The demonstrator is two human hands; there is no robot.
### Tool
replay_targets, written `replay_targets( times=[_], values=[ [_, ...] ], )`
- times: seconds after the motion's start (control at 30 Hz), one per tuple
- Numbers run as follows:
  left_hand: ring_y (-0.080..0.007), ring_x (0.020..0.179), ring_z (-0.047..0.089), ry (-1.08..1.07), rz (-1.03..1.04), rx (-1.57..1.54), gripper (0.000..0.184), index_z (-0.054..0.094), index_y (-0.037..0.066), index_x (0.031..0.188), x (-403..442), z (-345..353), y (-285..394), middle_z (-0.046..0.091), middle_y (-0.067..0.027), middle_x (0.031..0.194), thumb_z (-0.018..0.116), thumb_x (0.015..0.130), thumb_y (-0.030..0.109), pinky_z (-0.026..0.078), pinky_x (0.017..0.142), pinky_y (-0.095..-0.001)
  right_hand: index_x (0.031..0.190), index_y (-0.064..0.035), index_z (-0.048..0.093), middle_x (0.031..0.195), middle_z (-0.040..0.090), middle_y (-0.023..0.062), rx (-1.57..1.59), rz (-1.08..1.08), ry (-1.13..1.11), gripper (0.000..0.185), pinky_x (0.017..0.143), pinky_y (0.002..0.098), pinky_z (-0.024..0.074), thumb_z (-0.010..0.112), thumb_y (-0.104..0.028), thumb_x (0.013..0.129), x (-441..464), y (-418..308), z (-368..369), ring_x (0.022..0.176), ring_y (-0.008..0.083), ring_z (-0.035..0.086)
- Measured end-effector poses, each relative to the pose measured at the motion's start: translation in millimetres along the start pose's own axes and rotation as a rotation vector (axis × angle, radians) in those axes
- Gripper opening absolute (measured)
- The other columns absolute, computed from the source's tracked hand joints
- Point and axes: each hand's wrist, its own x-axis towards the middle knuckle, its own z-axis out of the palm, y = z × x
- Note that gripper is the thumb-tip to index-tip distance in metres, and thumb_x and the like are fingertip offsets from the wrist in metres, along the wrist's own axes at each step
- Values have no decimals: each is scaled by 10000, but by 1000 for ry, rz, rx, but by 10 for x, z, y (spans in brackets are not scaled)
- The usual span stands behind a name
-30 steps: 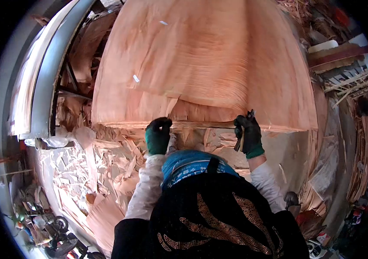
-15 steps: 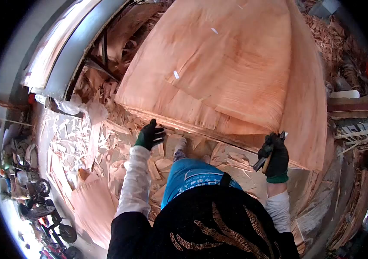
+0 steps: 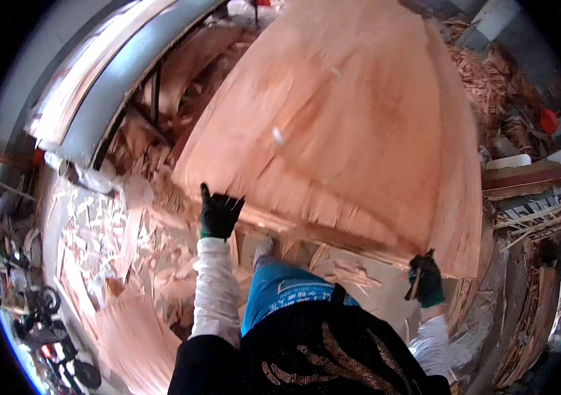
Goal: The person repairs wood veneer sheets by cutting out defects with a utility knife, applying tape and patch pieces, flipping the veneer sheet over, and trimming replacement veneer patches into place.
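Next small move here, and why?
I'd probably smooth the top sheet near its front edge with the left hand: the sheet looks split and uneven there, that hand is right by the edge, and the right hand is occupied with a tool. Blur hides whether the left hand touches the sheet.

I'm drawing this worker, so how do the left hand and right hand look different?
The left hand has its thumb poking up, while the right hand is curled around a tool. The left hand is near the left end of the wood stack's near edge; the right hand is near its right end. Both wear dark gloves with green cuffs.
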Motion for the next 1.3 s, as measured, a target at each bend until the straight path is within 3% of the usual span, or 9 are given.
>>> replay_targets(
  times=[0.1,0.2,0.3,0.4,0.53,0.63,0.8,1.0,1.3],
  values=[
    [-257,1011,614,204,-241,-489,450,582,55,1205,120,153,-216,680,-78,1001,650,854,328,368,1051,-447,993,-108,553,711,593,39,-223,-35,114,155,445,253,442,595,-181,863,104,263,114,537,149,551],
    [-238,1000,613,345,-881,-1904,512,560,22,1232,394,22,-51,642,-86,1114,669,847,342,500,889,-403,1082,-92,567,664,565,32,-148,-161,318,313,364,253,379,564,-44,773,147,346,393,449,129,504],
    [-235,939,611,411,-655,-1406,464,592,41,1166,247,769,-1035,623,-89,1133,683,838,358,510,841,-394,1315,-90,497,659,521,8,-67,-294,374,548,349,236,352,515,20,779,210,446,615,462,100,469],
    [-236,875,592,548,-866,-1455,441,608,-11,1080,456,311,-373,638,-76,1000,708,829,338,504,786,-399,1249,-45,555,766,583,36,-276,-389,434,432,419,248,413,493,-41,822,502,735,505,535,107,513],
    [-254,876,598,659,-837,-1251,463,566,-11,1149,524,414,-777,624,-113,1034,706,834,298,516,786,-415,1226,-25,572,747,591,37,-166,-389,437,414,443,246,429,511,-55,818,342,708,725,554,106,513],
    [-272,860,611,595,-548,-1140,445,532,12,1203,317,494,-1145,613,-122,1085,691,841,217,546,769,-455,1230,-59,580,678,573,23,-145,-365,450,440,420,246,419,527,-43,794,303,834,675,497,104,501],
    [-284,848,615,638,-723,-1527,426,555,33,1191,780,308,-987,623,-122,1087,704,825,191,541,707,-437,1236,-78,585,680,612,44,-221,-446,429,458,386,251,394,547,-64,780,503,704,829,462,112,506],
    [-308,857,626,796,-915,-1301,446,550,-10,1188,689,278,-844,625,-169,1090,710,821,185,542,743,-451,1231,-38,575,695,577,35,-150,-405,447,425,422,261,415,556,-70,808,526,884,788,487,122,492],
    [-294,891,605,563,-1120,-1016,578,518,-19,1237,727,348,-1073,621,-143,1120,714,812,320,527,726,-429,1271,-62,553,727,594,35,-103,-337,451,487,394,253,402,535,-3,787,479,820,848,492,123,532]
  ],
)
